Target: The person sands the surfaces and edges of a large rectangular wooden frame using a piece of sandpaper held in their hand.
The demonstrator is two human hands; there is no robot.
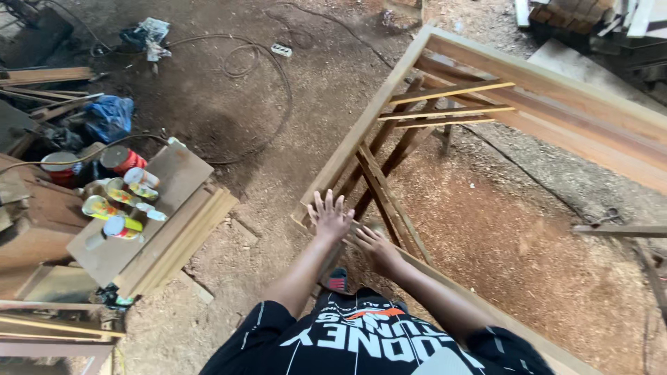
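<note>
The left hand [329,217] lies flat with its fingers spread wide, palm down on the near corner of a large wooden frame [361,128]. The right hand [376,248] rests just beside it, also open, fingers loosely fanned on the frame's near rail; whether the palm fully presses the wood is hard to tell from this angle. Neither hand pinches or grips anything.

The wooden frame stands raised above the floor [236,118], its long left rail running from the near corner up toward the top of the view, and its far rail slanting off to the right edge. Inside it, thin slats [451,92] cross between the rails near the far end, and darker crossed legs [389,187] show beneath the near corner. A shoe with a red toe [338,280] shows on the floor just below the left hand.

The floor is bare earth strewn with sawdust, redder on the right under the frame. To the left, a flat board [163,201] lies on stacked planks [187,236], carrying several tins and small containers [114,205] along its left edge. A blue bag [110,117] lies further back, and a dark cable [264,69] loops across the floor near the top. More timber [590,21] is piled in the top right corner.
</note>
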